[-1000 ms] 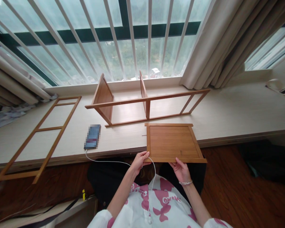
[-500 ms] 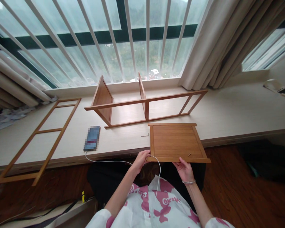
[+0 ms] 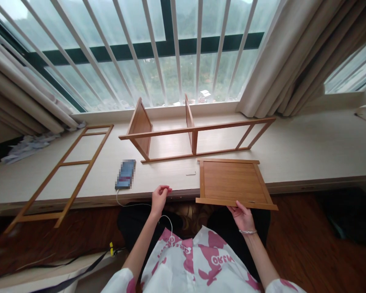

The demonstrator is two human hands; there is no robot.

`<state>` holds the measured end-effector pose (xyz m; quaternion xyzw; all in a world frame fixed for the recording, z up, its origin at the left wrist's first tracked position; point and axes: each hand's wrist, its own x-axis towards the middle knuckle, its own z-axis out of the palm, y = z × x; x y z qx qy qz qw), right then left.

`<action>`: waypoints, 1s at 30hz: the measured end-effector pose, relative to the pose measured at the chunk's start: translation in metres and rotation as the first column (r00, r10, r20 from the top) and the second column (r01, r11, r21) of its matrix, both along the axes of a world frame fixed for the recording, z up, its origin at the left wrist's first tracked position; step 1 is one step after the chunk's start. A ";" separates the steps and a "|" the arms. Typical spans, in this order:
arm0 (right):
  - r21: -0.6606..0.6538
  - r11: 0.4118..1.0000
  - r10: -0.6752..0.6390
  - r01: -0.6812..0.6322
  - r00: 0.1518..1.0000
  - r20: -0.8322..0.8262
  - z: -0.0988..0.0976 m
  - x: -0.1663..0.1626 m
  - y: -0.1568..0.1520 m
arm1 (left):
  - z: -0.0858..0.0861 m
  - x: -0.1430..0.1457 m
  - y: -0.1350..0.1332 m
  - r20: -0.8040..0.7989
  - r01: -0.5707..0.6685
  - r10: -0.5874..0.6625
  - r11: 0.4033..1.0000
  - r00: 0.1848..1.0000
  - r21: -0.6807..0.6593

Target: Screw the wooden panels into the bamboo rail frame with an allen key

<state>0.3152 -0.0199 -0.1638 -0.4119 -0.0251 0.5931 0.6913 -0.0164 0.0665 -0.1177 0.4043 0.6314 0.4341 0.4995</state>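
My right hand grips the near edge of a framed wooden panel, thumb on top and fingers underneath. The panel's far side rests on the sill, and its near side juts out over my lap. A small thin piece, perhaps a screw, lies on the panel near that edge. My left hand is away from the panel, above the sill's front edge, its fingers pinched together; what they hold, if anything, is too small to make out. An L-shaped hex key lies on the sill between the hand and the panel.
Behind the panel, a partly joined wooden shelf frame lies on its side on the white sill. To the left are a ladder-like wooden frame and a phone with a white cable. Curtains flank the barred window.
My left hand has let go of the panel's left corner and moved left, its fingers now pinched. The small piece on the panel has turned slightly. The view has shifted a little.
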 end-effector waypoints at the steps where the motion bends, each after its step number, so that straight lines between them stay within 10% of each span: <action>1: -0.005 1.000 0.003 -0.003 1.000 0.005 -0.001 0.000 0.001 | 0.001 -0.010 0.004 -0.089 -0.038 0.043 0.998 0.995 0.057; 3: -0.013 1.000 0.005 -0.005 1.000 0.013 -0.002 0.001 0.001 | 0.003 -0.032 0.014 -0.349 -0.104 0.155 0.981 0.924 0.161; 6: -0.012 1.000 0.000 0.000 1.000 0.016 -0.003 0.000 0.002 | 0.005 -0.070 0.027 -0.734 -0.183 0.329 0.944 0.594 0.275; 11: -0.017 1.000 0.004 -0.003 1.000 0.029 -0.005 0.000 0.002 | -0.003 -0.125 0.043 -0.897 -0.257 0.360 0.920 0.257 0.296; 30: -0.022 1.000 0.015 -0.015 1.000 0.020 -0.011 0.000 0.002 | -0.026 -0.177 0.050 -0.877 -0.361 0.314 0.915 0.364 0.178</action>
